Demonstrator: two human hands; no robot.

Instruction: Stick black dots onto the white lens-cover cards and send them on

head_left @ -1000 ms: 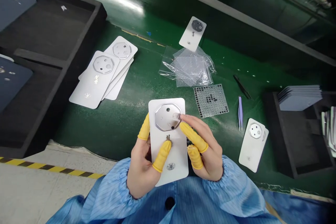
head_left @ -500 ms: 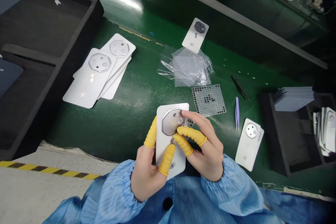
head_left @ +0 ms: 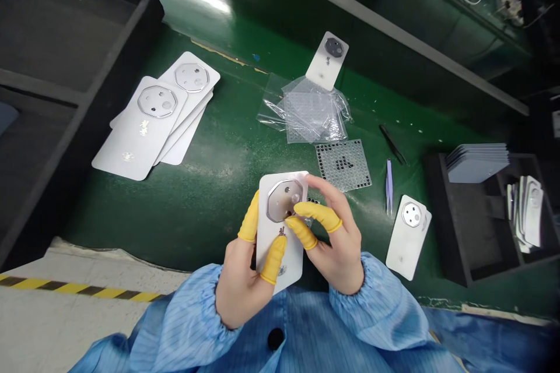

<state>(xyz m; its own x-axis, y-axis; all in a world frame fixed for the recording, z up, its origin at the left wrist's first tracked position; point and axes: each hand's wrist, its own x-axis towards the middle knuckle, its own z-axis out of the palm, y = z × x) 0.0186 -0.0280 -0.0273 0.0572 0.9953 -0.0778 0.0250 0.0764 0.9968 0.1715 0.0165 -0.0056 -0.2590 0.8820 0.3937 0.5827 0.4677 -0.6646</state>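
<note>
A white phone back cover (head_left: 268,236) is tilted upright in front of my body, its octagonal camera ring (head_left: 277,203) near the top. My left hand (head_left: 240,282) grips it by the left edge and lower face, a yellow finger cot on the thumb and on a finger. My right hand (head_left: 339,245) is closed in a pinch at the lower right of the ring. Yellow cots cover its thumb and index finger, and another fingertip touches the cover's top right corner. Anything between the pinching fingertips is too small to make out. Part of a dotted sheet (head_left: 313,204) shows behind the cover.
Stacked white covers (head_left: 131,140) lie left, beside a black tray (head_left: 98,78). Ahead are a clear sheet with black dots (head_left: 343,166), plastic bags (head_left: 312,113) and another cover (head_left: 321,67). Black tweezers (head_left: 392,144), purple tweezers (head_left: 389,186), covers (head_left: 405,245) and a divided box (head_left: 485,245) stand right.
The view has shifted slightly. My left hand keeps its grip on the cover, and my right thumb and index finger stay pinched by the camera ring, with only a small movement.
</note>
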